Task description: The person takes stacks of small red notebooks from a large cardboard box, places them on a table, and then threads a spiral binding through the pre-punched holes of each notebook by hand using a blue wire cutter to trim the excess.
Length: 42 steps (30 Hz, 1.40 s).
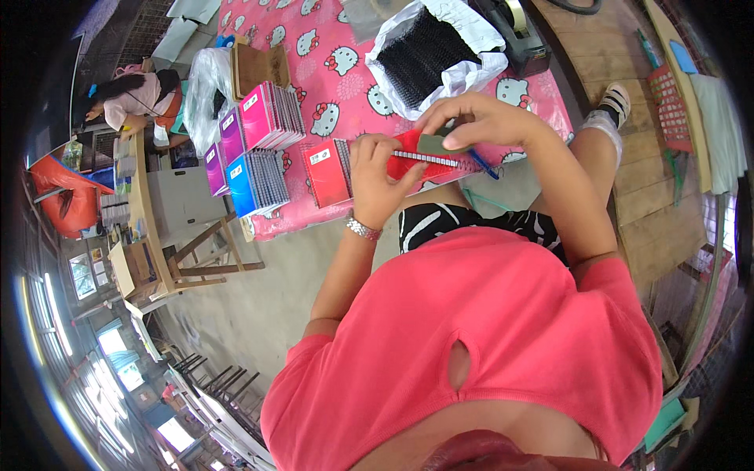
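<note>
A red spiral notebook (403,163) lies at the near edge of the table, with a row of white-looking holes or coil loops along its edge. My left hand (375,177), with a metal watch or bracelet on the wrist, holds its left side, thumb reaching toward the spine. My right hand (481,119) pinches a flat olive-green block (433,144) between thumb and fingers, just over the spine. A loose coil end and a blue pen-like tool (484,166) stick out below that hand. Left of my left hand lies a stack of red notebooks (324,173).
Stacks of pink (259,118), purple (231,135) and blue notebooks (246,182) stand at the table's left. Black coils (424,59) fill white wrapping at the back, beside a dark machine (514,39). Another person (145,98) works at a bench on the left.
</note>
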Tool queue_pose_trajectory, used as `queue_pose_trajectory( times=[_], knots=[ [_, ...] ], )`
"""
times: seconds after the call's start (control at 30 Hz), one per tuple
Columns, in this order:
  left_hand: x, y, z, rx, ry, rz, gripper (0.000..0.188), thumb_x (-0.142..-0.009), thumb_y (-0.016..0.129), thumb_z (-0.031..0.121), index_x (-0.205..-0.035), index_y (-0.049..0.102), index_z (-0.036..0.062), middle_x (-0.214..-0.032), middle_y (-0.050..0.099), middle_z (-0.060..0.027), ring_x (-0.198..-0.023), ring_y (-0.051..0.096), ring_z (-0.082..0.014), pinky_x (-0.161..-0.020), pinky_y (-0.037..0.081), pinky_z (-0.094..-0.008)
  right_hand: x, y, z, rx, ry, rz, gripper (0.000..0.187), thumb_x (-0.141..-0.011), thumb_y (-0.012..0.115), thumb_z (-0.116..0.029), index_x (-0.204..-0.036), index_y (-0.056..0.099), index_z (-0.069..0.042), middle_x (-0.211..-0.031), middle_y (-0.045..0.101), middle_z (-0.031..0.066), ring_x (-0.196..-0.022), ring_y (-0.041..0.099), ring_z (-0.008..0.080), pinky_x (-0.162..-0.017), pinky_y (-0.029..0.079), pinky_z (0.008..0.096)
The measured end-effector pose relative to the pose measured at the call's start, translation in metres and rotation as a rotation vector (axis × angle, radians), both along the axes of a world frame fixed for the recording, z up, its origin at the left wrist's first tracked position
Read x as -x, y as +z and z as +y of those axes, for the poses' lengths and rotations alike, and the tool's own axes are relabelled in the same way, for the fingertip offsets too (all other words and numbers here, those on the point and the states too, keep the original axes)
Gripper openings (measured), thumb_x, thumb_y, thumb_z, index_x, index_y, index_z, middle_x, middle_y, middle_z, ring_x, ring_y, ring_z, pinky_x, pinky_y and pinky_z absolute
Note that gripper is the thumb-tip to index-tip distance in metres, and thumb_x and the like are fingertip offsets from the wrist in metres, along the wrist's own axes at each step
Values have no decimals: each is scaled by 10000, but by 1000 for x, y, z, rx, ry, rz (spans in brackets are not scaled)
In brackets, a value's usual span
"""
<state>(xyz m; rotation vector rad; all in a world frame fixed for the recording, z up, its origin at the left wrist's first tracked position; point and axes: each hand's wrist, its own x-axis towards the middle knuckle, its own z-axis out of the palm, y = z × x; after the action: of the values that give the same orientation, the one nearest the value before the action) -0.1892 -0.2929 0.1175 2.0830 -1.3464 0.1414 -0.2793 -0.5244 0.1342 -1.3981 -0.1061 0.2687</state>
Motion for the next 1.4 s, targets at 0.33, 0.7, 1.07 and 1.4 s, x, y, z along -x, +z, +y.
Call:
queue_pose_trajectory(
  times=[0.33,0.7,1.07,1.4],
  knots=[
    [-15,-5,11,-8,-3,276,362,-691,822,136,-955,591,47,-953,562,-127,-885,561,-304,-767,470,-391,-15,-1,1,-186,166,-9,388,-765,768,-240,-1080,697,-25,-1162,639,121,-1035,614,203,-891,470,316],
    [-13,-38,24,333,124,824,147,-871,681,-16,-997,605,-11,-972,629,-60,-795,591,-108,-662,476,-236,56,-39,-53,1219,-437,65,352,-763,731,-239,-1070,685,-71,-1065,621,99,-1062,570,310,-932,431,400],
    [10,-33,14,384,315,849,216,-935,622,20,-1130,602,-69,-951,669,-88,-766,654,-102,-618,545,-224,72,-95,38,1447,-649,-230,462,-758,727,-253,-1167,611,-71,-1208,549,124,-1187,489,334,-1007,361,497],
    [13,-43,15,444,302,757,188,-941,607,15,-1120,598,-45,-868,656,-51,-747,634,-75,-651,556,-234,66,-39,58,870,-680,-408,578,-719,748,-241,-1243,583,-62,-1159,559,144,-1060,547,348,-939,443,450]
  ],
)
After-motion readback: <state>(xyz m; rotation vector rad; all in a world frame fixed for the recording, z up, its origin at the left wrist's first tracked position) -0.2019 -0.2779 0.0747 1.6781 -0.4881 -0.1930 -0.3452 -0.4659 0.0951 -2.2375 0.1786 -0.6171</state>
